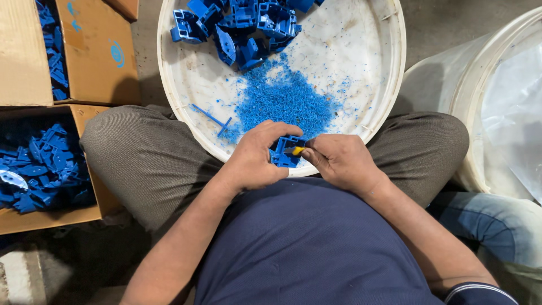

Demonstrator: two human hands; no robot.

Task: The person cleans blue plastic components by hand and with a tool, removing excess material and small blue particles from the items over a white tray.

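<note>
Round white tray (384,73) (gritty shavings) backs hands clasping ribbed blue part (285,151), yellow tool (297,150).

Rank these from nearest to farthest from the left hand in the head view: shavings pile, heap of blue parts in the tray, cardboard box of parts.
1. Shavings pile, in the tray just above the left hand.
2. Heap of blue parts, at the tray's far rim.
3. Cardboard box of parts, far left on the floor.

One head-worn camera looks steeply down — close over the person's lap and the round white plastic tray (169,85).
</note>
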